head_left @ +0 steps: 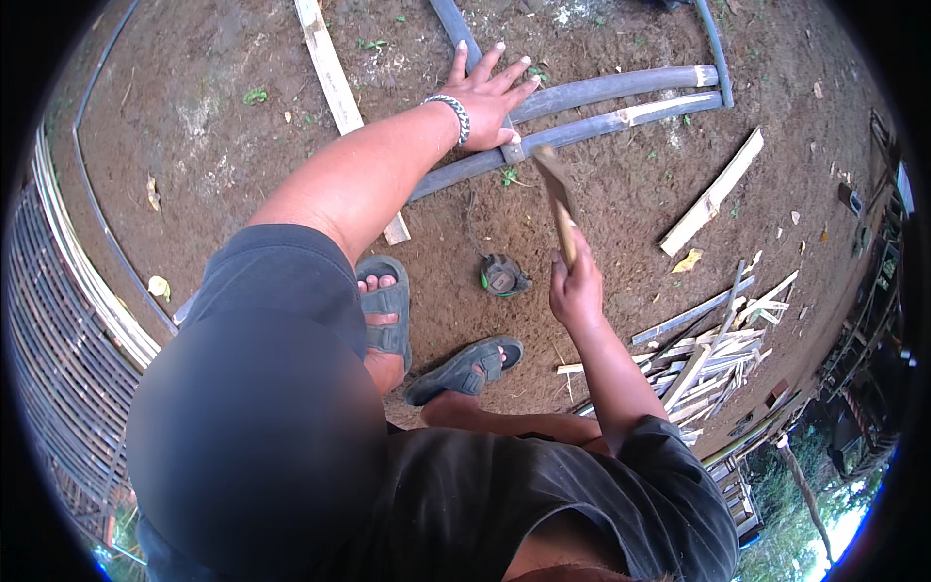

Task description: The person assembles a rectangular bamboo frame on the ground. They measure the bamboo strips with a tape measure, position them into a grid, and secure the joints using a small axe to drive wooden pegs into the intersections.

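My left hand (490,102) lies spread over the crossing of grey wooden or bamboo strips, fingers apart, palm on the upright strip (452,21). A bracelet circles its wrist. Just below that hand, the upright strip's end overlaps a long curved strip (582,129); another curved strip (611,89) runs above it. My right hand (579,286) is closed round a wooden-handled tool (558,194), held tilted with its far end close to the overlap. The tool's exact kind is unclear. On the dirt between my arms rests a black and green tape measure (502,276).
A pale board (330,73) passes under my left forearm. To the right lie a split pale piece (713,194) and a heap of wood offcuts (713,354). A slatted bamboo panel (73,359) stands at far left. My sandalled feet (388,320) are close below the strips.
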Tool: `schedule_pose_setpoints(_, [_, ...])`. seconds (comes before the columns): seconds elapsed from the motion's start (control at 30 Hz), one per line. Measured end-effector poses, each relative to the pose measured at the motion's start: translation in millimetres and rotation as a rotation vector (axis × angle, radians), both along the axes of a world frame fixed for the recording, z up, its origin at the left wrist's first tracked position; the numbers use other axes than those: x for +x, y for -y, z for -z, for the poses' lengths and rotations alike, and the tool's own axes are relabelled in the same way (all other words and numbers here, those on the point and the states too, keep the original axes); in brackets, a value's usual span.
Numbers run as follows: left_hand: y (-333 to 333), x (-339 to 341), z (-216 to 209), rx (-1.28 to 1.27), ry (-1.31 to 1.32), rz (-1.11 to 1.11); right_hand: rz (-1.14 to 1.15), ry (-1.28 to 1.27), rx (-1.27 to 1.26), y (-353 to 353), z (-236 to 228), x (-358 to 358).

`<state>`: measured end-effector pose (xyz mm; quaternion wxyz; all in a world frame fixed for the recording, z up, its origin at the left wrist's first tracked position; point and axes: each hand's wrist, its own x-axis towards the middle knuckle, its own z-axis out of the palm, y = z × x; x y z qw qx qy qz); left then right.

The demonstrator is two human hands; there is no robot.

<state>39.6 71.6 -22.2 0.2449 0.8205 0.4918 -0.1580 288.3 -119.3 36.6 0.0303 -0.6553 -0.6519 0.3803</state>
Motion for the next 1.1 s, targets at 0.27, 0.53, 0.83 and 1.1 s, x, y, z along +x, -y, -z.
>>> schedule_pose_setpoints(0.27, [-4.0,-2.7,-1.8,0.011,-0.013,0.014,0.014,-0.048,0.087,7.5,-10.9,-3.3])
schedule_pose_setpoints(0.53, [1.7,-3.3,8.4,0.05,0.034,0.003,0.241,-0.012,0.023,-15.0,15.6,-18.7])
schedule_pose_setpoints(0.83, [1.2,-1.7,16.4,0.161,0.091,-0.037,0.599,-0.102,0.147,-97.4,63.2,-84.9])
schedule_pose_setpoints(1.1, [73.2,-31.7,23.4,0.455,0.358,-0.242,0.657,-0.131,0.085,-56.9,50.6,-69.4])
